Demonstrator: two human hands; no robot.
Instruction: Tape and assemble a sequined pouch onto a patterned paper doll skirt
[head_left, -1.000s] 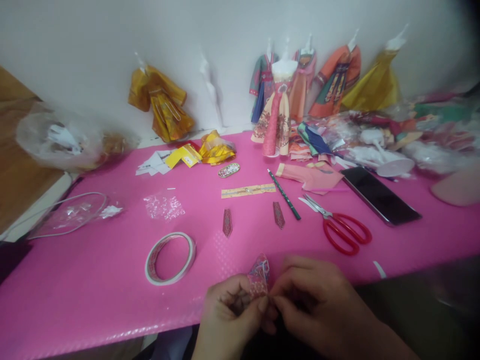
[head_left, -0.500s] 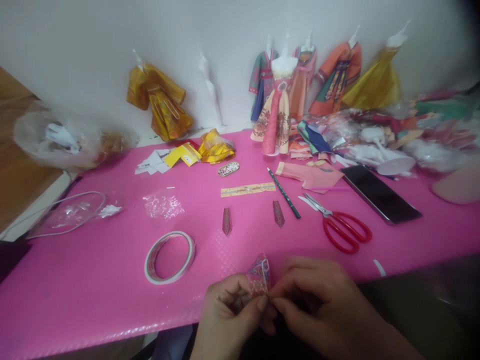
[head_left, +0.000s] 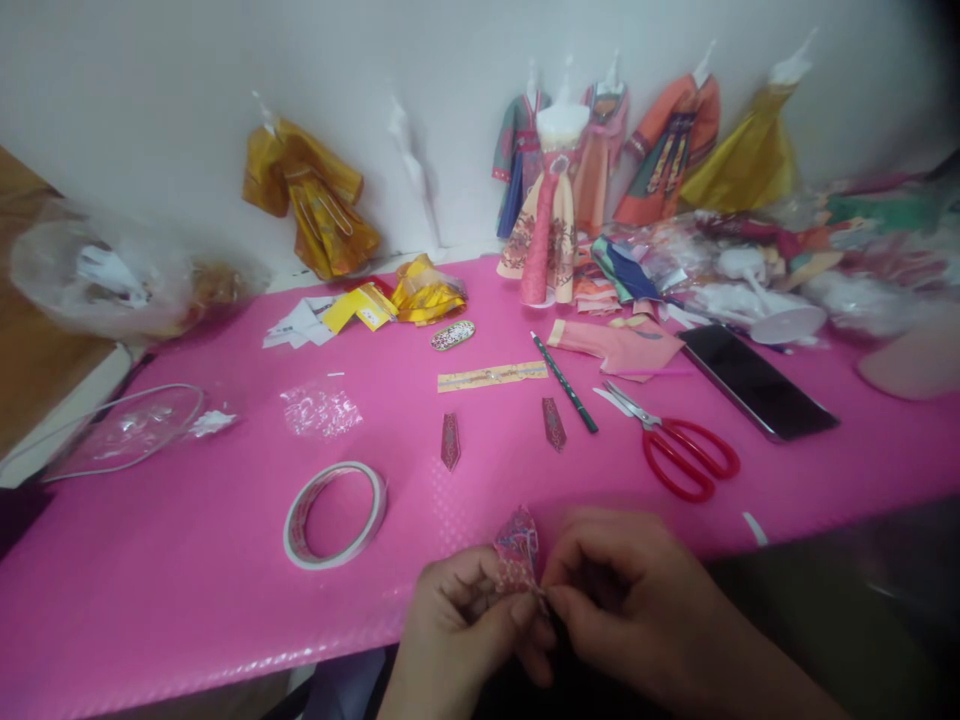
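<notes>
Pinching a patterned pink-and-blue piece of fabric (head_left: 517,545) between thumb and fingers, the left hand (head_left: 469,620) is at the near edge of the pink-covered table (head_left: 187,590). The right hand (head_left: 630,590) has thumb and forefinger nearly together at the fabric's right side; whether they grip its edge or something finer, I cannot tell. To the left lies a roll of tape (head_left: 296,535). Just beyond the hands are two pointed dark-red strips (head_left: 449,442), set apart, and farther off a beige patterned band (head_left: 491,377) with a dark green pencil (head_left: 564,382) by its right end. Red-handled scissors (head_left: 679,478) lie to the right, with a smartphone (head_left: 757,380) beyond them. A mustard-gold robe (head_left: 322,200) is at the far left, near a bare white mannequin (head_left: 411,165).
</notes>
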